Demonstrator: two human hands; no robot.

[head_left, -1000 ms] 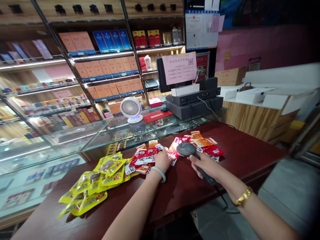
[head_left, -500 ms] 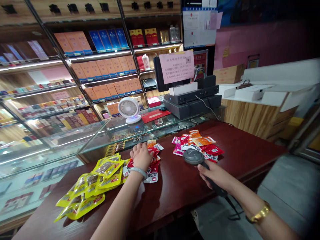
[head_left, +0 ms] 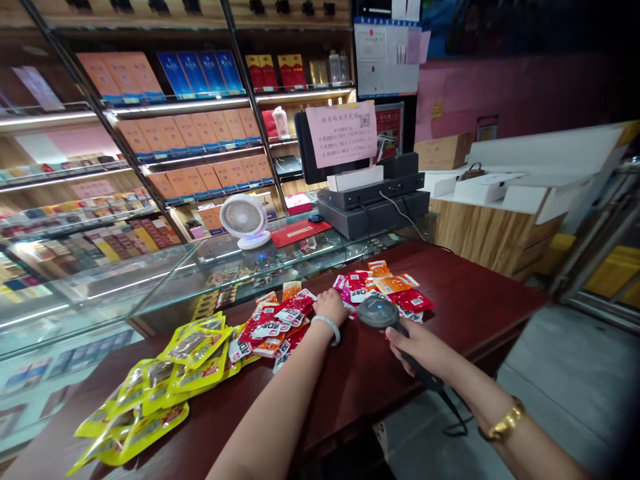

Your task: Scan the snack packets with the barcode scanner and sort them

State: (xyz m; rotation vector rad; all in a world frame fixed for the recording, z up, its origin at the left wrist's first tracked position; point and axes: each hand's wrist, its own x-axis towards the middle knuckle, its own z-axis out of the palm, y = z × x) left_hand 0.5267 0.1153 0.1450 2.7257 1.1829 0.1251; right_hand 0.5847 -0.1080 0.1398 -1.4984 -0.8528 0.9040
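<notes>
In the head view, my left hand [head_left: 331, 307], a pale bangle at its wrist, lies low over the table at the near-left edge of a pile of small snack packets [head_left: 400, 285] in red, pink and orange. Its fingers are bent away from me and their tips are hidden. My right hand [head_left: 413, 343] grips the handle of a dark barcode scanner [head_left: 379, 312], whose head is in front of that pile. Left of my left hand spreads another heap of red, white and orange packets [head_left: 280, 320]. Beside it lie several yellow snack bags [head_left: 197, 350], overlapping one another.
Behind the dark red table [head_left: 475, 287] runs a glass counter [head_left: 200, 273] with a white fan [head_left: 245, 220], a red mat [head_left: 300, 231] and a monitor [head_left: 303, 150] bearing a pink notice. The scanner's cord [head_left: 453, 407] hangs off the front edge. Stocked shelves stand behind.
My left hand has moved right, from the left packet heap to the edge of the right pile. More packets of the left heap are uncovered. My right hand still holds the scanner, which now shows a blue light.
</notes>
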